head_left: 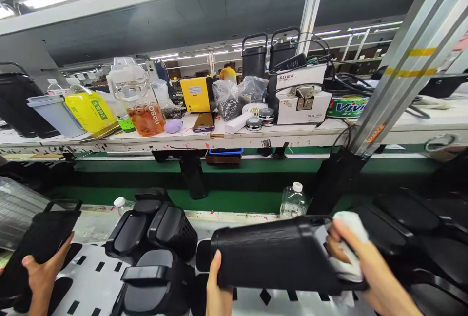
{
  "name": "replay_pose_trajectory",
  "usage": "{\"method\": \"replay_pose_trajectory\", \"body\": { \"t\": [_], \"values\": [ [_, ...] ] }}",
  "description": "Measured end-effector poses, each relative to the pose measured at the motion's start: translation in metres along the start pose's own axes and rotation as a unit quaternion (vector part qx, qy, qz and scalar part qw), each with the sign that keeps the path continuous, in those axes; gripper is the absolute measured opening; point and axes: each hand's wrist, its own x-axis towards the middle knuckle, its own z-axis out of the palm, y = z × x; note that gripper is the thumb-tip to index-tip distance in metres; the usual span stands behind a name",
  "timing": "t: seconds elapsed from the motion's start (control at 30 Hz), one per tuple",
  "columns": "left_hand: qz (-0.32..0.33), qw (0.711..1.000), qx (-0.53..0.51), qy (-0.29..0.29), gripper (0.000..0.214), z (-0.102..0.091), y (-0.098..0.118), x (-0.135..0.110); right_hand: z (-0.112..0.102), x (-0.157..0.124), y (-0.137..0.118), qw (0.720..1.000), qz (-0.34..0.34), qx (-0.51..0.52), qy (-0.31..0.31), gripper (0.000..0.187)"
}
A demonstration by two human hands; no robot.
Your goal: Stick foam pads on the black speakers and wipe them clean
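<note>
Your left hand [218, 291] grips a black plastic case [274, 257], your right hand [369, 272] pinching what looks like a white cloth [349, 243] against its end.

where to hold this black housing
Take the black housing at its long flat body, from the free end as your left hand does: straight sides give thumb and fingers a firm hold, while your right hand and white cloth fill the handle end.

There are three hands [44, 277] [219, 289] [365, 257], one white cloth [349, 243], two plastic bottles [293, 202] [122, 205].
</note>
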Motion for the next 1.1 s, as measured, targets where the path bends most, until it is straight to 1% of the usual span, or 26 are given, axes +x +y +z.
{"method": "replay_pose_trajectory", "body": {
  "t": [0.07,0.1,0.13,0.17,0.23,0.3,0.33,0.37,0.43,0.53,0.6,0.67,0.73,0.77,0.83,0.9,0.93,1.03,1.1],
  "values": [
    [-0.115,0.992,-0.028,0.038,0.051,-0.008,-0.012,0.018,0.020,0.008,0.011,0.998,0.038,0.018,-0.036,0.050],
    [-0.155,0.986,-0.021,0.054,0.056,-0.014,-0.016,0.026,0.031,0.013,0.016,0.998,0.039,0.008,-0.055,0.053],
    [-0.177,0.982,0.000,0.064,0.060,-0.021,-0.019,0.032,0.041,0.019,0.022,0.997,0.031,-0.019,-0.072,0.055],
    [-0.186,0.980,0.020,0.070,0.061,-0.028,-0.020,0.037,0.051,0.028,0.027,0.994,0.006,-0.067,-0.080,0.057],
    [-0.175,0.981,0.041,0.073,0.055,-0.045,-0.018,0.042,0.067,0.050,0.037,0.979,-0.067,-0.182,-0.067,0.057],
    [-0.140,0.987,0.058,0.059,0.050,-0.062,-0.013,0.039,0.080,0.082,0.048,0.951,-0.141,-0.271,-0.039,0.055],
    [-0.122,0.989,0.075,0.045,0.050,-0.070,-0.011,0.036,0.086,0.101,0.055,0.938,-0.165,-0.304,-0.031,0.055],
    [-0.111,0.988,0.099,0.034,0.053,-0.078,-0.010,0.032,0.091,0.120,0.062,0.927,-0.177,-0.330,-0.030,0.055],
    [-0.110,0.982,0.155,0.020,0.064,-0.093,-0.011,0.023,0.102,0.161,0.076,0.901,-0.187,-0.389,-0.046,0.054],
    [-0.124,0.972,0.196,0.039,0.074,-0.109,-0.017,0.012,0.117,0.212,0.100,0.842,-0.198,-0.490,-0.105,0.045],
    [-0.126,0.970,0.203,0.053,0.074,-0.116,-0.021,0.007,0.122,0.234,0.117,0.799,-0.200,-0.546,-0.153,0.033],
    [-0.124,0.969,0.207,0.060,0.072,-0.118,-0.021,0.004,0.121,0.247,0.134,0.760,-0.191,-0.593,-0.183,0.027],
    [-0.113,0.966,0.222,0.066,0.071,-0.118,-0.020,0.004,0.114,0.253,0.148,0.737,-0.171,-0.626,-0.189,0.026],
    [-0.107,0.964,0.234,0.068,0.071,-0.118,-0.018,0.005,0.108,0.252,0.154,0.733,-0.161,-0.635,-0.186,0.027],
    [-0.098,0.960,0.254,0.068,0.073,-0.117,-0.016,0.009,0.095,0.246,0.163,0.737,-0.142,-0.636,-0.178,0.030],
    [-0.101,0.957,0.264,0.063,0.077,-0.115,-0.015,0.015,0.077,0.229,0.169,0.756,-0.122,-0.617,-0.178,0.031],
    [-0.104,0.956,0.268,0.058,0.078,-0.114,-0.015,0.018,0.066,0.215,0.172,0.770,-0.107,-0.603,-0.181,0.030],
    [-0.119,0.944,0.306,0.021,0.080,-0.104,-0.019,0.029,0.030,0.161,0.176,0.818,-0.050,-0.541,-0.191,0.032],
    [-0.127,0.929,0.347,-0.021,0.080,-0.093,-0.023,0.036,0.007,0.121,0.172,0.851,-0.009,-0.496,-0.174,0.041]
  ]
}}
